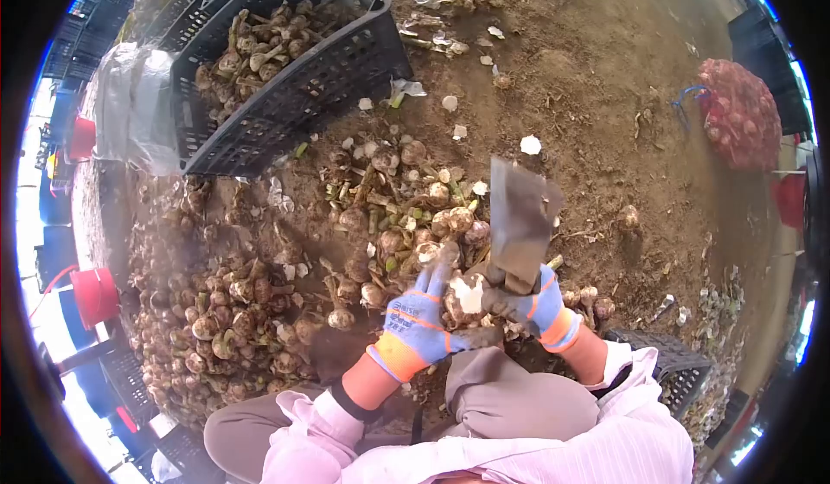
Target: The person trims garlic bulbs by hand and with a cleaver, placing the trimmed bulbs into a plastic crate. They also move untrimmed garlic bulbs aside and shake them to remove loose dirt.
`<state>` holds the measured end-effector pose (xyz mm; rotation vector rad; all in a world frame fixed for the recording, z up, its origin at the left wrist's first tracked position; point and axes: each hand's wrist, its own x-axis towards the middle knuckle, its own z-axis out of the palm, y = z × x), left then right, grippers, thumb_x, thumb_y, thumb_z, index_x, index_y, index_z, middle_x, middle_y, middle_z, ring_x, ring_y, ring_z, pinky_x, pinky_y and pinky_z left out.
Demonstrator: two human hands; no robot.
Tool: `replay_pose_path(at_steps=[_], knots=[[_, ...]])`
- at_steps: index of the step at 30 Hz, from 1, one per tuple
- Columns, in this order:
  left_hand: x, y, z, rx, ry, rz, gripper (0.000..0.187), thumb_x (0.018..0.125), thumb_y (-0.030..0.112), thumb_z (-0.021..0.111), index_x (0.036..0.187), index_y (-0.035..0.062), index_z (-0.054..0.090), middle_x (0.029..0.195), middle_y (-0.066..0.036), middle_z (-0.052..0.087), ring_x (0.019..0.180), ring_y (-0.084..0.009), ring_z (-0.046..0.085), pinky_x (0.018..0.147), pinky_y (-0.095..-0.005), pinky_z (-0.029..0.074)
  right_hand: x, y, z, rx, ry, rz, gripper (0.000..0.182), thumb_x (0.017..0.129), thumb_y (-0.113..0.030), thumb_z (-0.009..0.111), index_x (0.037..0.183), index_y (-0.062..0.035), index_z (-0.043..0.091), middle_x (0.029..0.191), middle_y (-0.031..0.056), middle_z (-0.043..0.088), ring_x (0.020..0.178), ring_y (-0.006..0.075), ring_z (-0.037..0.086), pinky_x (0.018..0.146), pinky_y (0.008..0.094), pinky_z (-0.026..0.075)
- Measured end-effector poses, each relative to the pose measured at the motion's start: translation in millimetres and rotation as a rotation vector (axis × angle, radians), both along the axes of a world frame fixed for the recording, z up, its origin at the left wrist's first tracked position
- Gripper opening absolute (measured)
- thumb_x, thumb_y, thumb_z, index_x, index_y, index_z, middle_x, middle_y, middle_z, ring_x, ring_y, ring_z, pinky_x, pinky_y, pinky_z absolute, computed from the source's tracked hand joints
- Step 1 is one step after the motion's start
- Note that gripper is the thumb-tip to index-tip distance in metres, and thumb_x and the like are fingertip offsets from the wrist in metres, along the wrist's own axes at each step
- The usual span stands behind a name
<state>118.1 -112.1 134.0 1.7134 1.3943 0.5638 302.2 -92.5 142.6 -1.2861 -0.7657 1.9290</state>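
Note:
My left hand [417, 320], in a blue and orange work glove with dirty fingertips, has its fingers stretched out and the thumb apart. It reaches beside a pale piece of garlic [467, 294] between my two hands. My right hand [534, 304], gloved the same way, is closed round the lower end of a cleaver [519, 220], whose broad metal blade points up and away from me. Just beyond my fingers lie garlic bulbs [454, 221] with cut green stalks among them. My right fingers hide the cleaver's grip.
A black crate [298, 95] of garlic stands at upper left. A large garlic heap [229, 324] spreads at left, near a red bucket [95, 294]. A filled red mesh sack [741, 114] sits at far right. Another black crate [670, 363] is by my right side.

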Motion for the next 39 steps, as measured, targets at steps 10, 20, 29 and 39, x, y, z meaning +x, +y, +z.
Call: replay_pose_path(at_steps=[10, 20, 29, 39], knots=[[-10, 7, -5, 0.091, 0.089, -0.629, 0.045, 0.08, 0.012, 0.057, 0.123, 0.002, 0.048, 0.119, -0.02, 0.052, 0.108, -0.03, 0.054, 0.088, -0.0386, 0.047, 40, 24, 24, 0.36, -0.705, 0.732, 0.032, 0.069, -0.011, 0.065, 0.1, -0.0044, 0.061, 0.091, 0.0149, 0.065, 0.081, 0.0269, 0.065, 0.07, 0.0332, 0.051], [-8, 7, 25, 0.567, 0.352, -0.835, 0.035, 0.075, 0.013, 0.057, 0.11, 0.0081, 0.055, 0.101, -0.008, 0.059, 0.089, -0.0191, 0.061, 0.069, -0.0278, 0.05, 43, 17, -11, 0.313, -0.833, 1.0, 0.042, 0.069, -0.018, 0.06, 0.109, -0.0066, 0.057, 0.099, 0.017, 0.064, 0.093, 0.0337, 0.06, 0.078, 0.0398, 0.049], [-264, 6, 41, -0.799, 1.681, -0.692, 0.063, 0.07, 0.046, 0.065, 0.118, 0.0056, 0.056, 0.118, -0.012, 0.058, 0.11, -0.0255, 0.054, 0.087, -0.0359, 0.047, 199, -16, -90, 0.24, -1.032, -0.548, 0.032, 0.072, 0.001, 0.068, 0.103, -0.0036, 0.06, 0.094, 0.0045, 0.064, 0.09, 0.0148, 0.06, 0.08, 0.0258, 0.047], [-65, 40, 20, -0.666, -0.015, -0.295, 0.067, 0.079, 0.041, 0.067, 0.13, 0.0031, 0.043, 0.118, -0.019, 0.058, 0.11, -0.0267, 0.057, 0.094, -0.0334, 0.043, 233, 47, -166, -0.188, -0.362, -0.201, 0.033, 0.071, -0.003, 0.064, 0.104, -0.0004, 0.061, 0.09, 0.0114, 0.064, 0.085, 0.0182, 0.06, 0.071, 0.029, 0.051]])
